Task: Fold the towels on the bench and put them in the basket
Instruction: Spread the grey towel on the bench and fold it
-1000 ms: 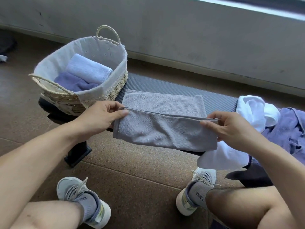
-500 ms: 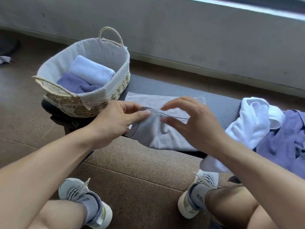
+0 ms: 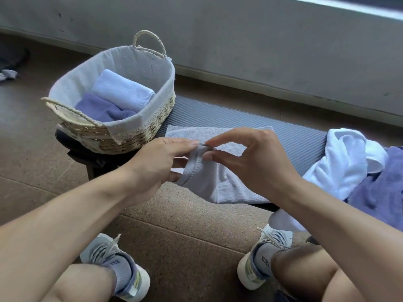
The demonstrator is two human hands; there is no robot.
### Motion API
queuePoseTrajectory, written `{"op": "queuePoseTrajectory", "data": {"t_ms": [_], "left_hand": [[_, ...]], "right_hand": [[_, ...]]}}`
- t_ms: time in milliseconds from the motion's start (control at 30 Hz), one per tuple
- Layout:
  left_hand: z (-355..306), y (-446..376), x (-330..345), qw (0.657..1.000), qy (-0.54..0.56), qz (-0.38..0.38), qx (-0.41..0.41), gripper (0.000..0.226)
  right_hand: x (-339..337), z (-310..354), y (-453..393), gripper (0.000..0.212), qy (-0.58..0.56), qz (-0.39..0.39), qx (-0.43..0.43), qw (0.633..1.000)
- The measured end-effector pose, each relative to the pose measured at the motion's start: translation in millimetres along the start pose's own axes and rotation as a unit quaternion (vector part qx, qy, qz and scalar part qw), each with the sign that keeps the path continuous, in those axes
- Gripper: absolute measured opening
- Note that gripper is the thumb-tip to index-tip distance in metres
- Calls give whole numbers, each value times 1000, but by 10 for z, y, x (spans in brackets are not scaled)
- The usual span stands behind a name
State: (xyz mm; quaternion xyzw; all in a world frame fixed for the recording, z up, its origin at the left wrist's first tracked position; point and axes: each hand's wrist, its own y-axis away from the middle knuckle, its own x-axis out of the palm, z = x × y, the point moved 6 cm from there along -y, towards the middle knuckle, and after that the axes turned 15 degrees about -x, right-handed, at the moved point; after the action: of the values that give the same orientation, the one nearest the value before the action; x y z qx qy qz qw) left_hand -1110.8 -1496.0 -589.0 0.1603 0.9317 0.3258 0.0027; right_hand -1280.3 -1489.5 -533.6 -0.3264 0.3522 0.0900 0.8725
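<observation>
A grey towel (image 3: 220, 184) lies half folded on the dark bench (image 3: 294, 138), its near part hanging over the front edge. My left hand (image 3: 157, 166) pinches its left corners, and my right hand (image 3: 250, 160) pinches the right corners brought over against them, so both hands meet above the towel. At the bench's left end stands the woven basket (image 3: 135, 136) with a white lining. Inside it lie a folded pale blue towel (image 3: 124, 92) and a folded purple towel (image 3: 102, 110).
A crumpled white towel (image 3: 342, 162) and a purple towel (image 3: 379, 192) are heaped on the bench's right end. My knees and shoes are at the bottom, on the brown floor. A grey wall runs behind the bench.
My right hand has carried the towel's right end leftward to meet my left hand, folding the towel in half across its length.
</observation>
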Motion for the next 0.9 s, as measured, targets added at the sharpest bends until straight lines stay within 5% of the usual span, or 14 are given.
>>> {"op": "queuePoseTrajectory", "data": {"t_ms": [200, 400, 900], "left_hand": [[8, 10, 74, 997, 68, 29, -29, 31], [31, 0, 79, 998, 55, -28, 5, 31], [-21, 135, 227, 998, 26, 18, 60, 30]], "right_hand": [[24, -8, 30, 14, 7, 4, -22, 1000], [81, -26, 8, 16, -61, 74, -14, 995], [87, -95, 29, 14, -181, 20, 136, 974]]}}
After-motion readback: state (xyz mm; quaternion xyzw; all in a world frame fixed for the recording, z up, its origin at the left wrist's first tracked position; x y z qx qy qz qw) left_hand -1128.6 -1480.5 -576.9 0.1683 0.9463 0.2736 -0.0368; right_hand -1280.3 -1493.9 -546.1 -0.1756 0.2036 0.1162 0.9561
